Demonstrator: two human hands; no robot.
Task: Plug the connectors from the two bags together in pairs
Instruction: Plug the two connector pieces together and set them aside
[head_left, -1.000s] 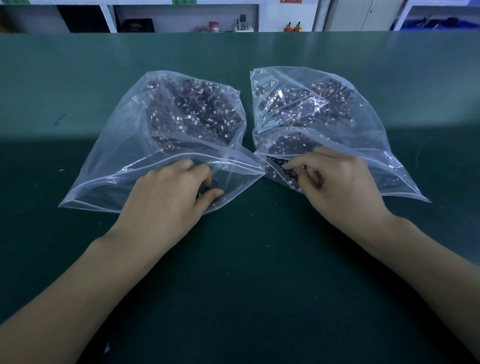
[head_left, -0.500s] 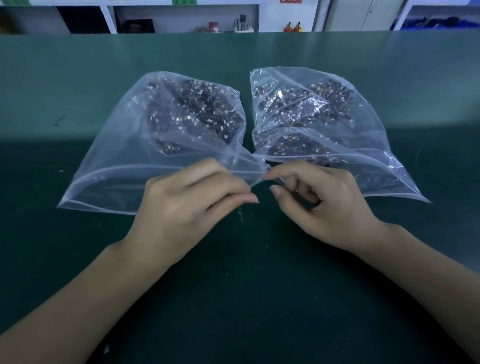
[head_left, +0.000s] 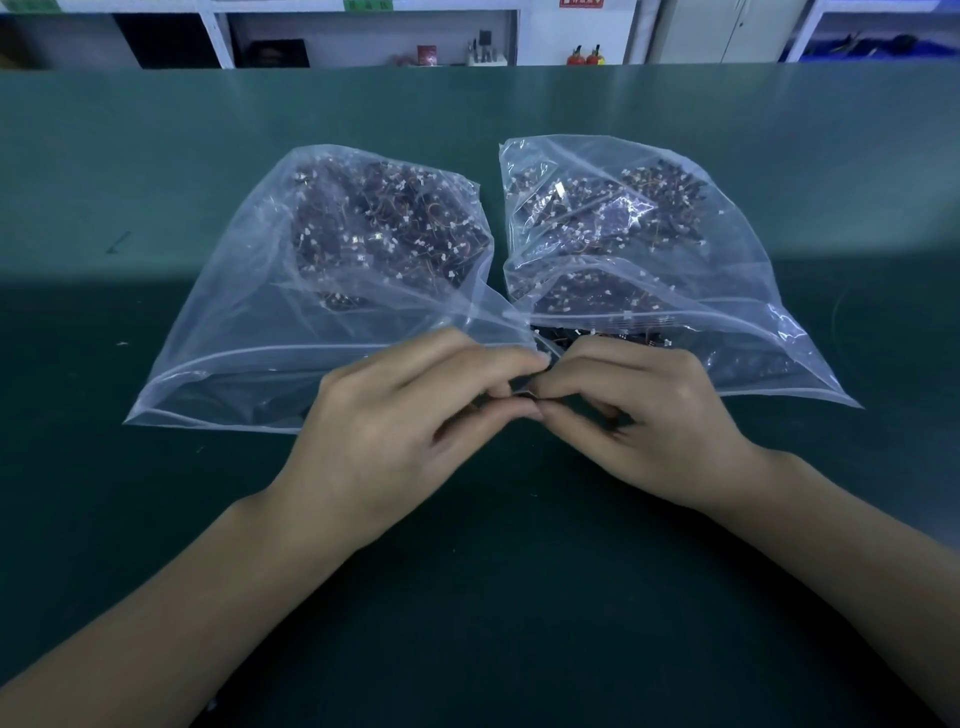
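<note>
**Two hands meeting over a connector pair, in front of the open bags**

Head view. The left hand and the right hand meet at the midline of the green work mat, fingertips touching or nearly so. Each hand has thumb and forefinger curled into a pinch, the remaining fingers loosely bent behind. Between the two pinches sits a small dark piece, the connector pair (too small and too shadowed to tell whether it is one part or two, or whether the halves are already seated). Its long axis appears to run left to right, from one pinch to the other, so that any mating push would travel along the line joining the hands; both hands are equally near it.

Just behind the hands lie the two clear plastic bags, mouths toward the person. The left bag and the right bag touch at their inner corners, directly beyond the fingertips. Each holds a dense heap of dark wired connectors with pale housings, piled toward the far end; in the right bag some lie near the mouth, close to the right knuckles.

Judgement: the step in hand is the joining of one pair. Nearly all the stock remains bagged, and no finished pairs show on the mat. The coming move turns on keeping both halves aligned on that left-right axis while pressing inward.
</note>
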